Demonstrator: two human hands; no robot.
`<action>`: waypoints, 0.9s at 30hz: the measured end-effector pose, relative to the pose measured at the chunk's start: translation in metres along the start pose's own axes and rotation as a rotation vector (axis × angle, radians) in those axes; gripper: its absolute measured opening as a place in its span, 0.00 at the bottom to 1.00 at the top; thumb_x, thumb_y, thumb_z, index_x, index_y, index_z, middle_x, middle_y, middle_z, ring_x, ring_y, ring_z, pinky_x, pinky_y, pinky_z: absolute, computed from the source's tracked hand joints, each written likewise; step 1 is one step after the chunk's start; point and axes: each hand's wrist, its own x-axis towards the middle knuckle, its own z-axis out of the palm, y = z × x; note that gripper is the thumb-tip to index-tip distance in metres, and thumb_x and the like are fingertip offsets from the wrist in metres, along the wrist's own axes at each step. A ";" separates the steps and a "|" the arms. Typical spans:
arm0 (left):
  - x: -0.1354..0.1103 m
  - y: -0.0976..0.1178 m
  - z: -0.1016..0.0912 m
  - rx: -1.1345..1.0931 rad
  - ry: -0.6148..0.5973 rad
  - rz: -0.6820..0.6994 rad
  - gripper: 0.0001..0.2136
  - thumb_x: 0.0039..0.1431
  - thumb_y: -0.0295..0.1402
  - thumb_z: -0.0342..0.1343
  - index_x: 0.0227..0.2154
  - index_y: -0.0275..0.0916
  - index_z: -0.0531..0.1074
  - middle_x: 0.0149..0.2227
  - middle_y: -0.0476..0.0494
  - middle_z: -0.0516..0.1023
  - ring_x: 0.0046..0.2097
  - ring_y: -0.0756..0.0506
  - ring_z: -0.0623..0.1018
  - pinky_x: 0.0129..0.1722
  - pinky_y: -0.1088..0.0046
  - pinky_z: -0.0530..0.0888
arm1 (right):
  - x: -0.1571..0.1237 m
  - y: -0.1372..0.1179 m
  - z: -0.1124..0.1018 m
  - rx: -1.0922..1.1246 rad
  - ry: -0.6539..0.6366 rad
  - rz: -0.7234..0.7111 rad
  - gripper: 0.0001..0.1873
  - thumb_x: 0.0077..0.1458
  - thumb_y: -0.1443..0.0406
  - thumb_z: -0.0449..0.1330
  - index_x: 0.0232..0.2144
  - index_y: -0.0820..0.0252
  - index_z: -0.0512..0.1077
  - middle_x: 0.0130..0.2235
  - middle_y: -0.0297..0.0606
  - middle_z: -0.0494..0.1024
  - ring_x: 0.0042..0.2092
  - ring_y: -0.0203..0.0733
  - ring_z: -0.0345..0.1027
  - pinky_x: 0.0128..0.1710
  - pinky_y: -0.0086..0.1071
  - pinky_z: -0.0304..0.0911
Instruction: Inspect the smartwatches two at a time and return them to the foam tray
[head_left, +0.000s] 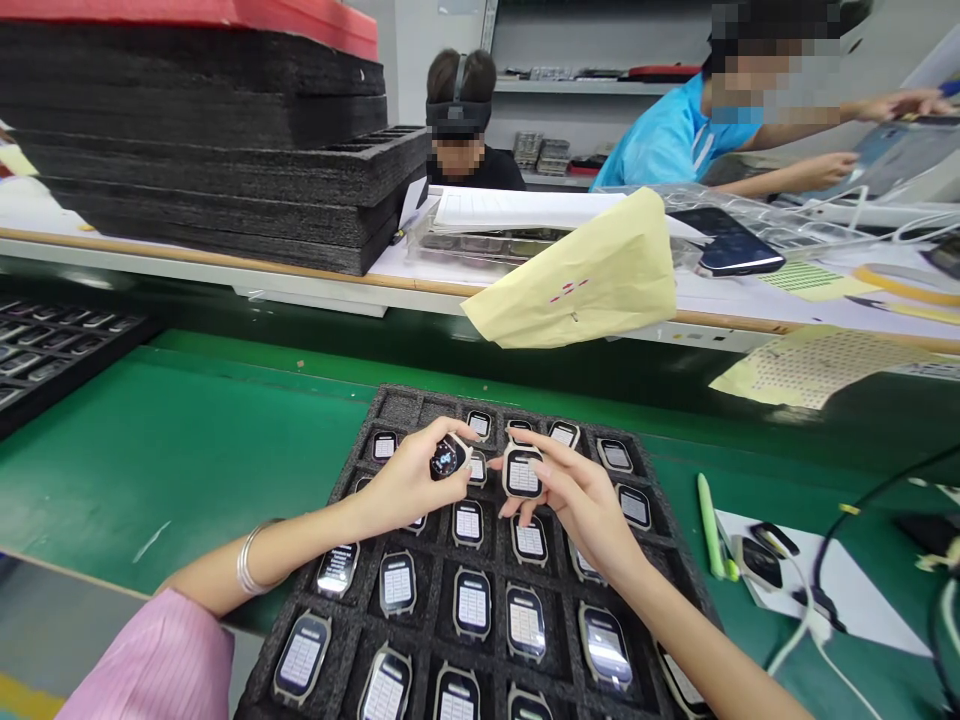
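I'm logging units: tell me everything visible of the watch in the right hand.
The watch has a squarish pale case with rounded corners, seemingly metal, around a dark-bordered screen showing a whitish grid; its contents are unreadable. No strap shows. The screen faces the camera, and the right hand holds it above the black foam tray.

Below my fingers (562, 455) is a green table (202, 430). Past them, I see a higher white bench (420, 288), then grey shelves (592, 87) and a pale wall (409, 70).
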 end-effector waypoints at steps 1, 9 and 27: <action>0.000 0.000 0.000 0.011 0.003 0.008 0.13 0.52 0.27 0.53 0.43 0.39 0.65 0.33 0.50 0.70 0.34 0.50 0.70 0.36 0.75 0.66 | 0.000 0.000 0.000 0.000 0.001 -0.002 0.20 0.58 0.62 0.59 0.53 0.60 0.67 0.41 0.47 0.76 0.27 0.48 0.74 0.20 0.34 0.67; -0.001 0.003 -0.001 0.013 0.018 0.033 0.16 0.51 0.27 0.53 0.44 0.39 0.64 0.32 0.50 0.69 0.33 0.50 0.69 0.34 0.76 0.66 | 0.000 0.000 0.000 -0.001 0.009 0.009 0.20 0.58 0.61 0.59 0.52 0.59 0.67 0.42 0.47 0.76 0.28 0.47 0.74 0.21 0.34 0.67; -0.001 0.006 -0.003 0.022 0.000 0.007 0.15 0.51 0.27 0.52 0.44 0.38 0.64 0.32 0.50 0.69 0.33 0.50 0.68 0.35 0.76 0.65 | 0.002 0.002 -0.001 -0.014 0.014 0.026 0.23 0.58 0.60 0.60 0.54 0.60 0.66 0.43 0.48 0.75 0.28 0.46 0.74 0.21 0.33 0.68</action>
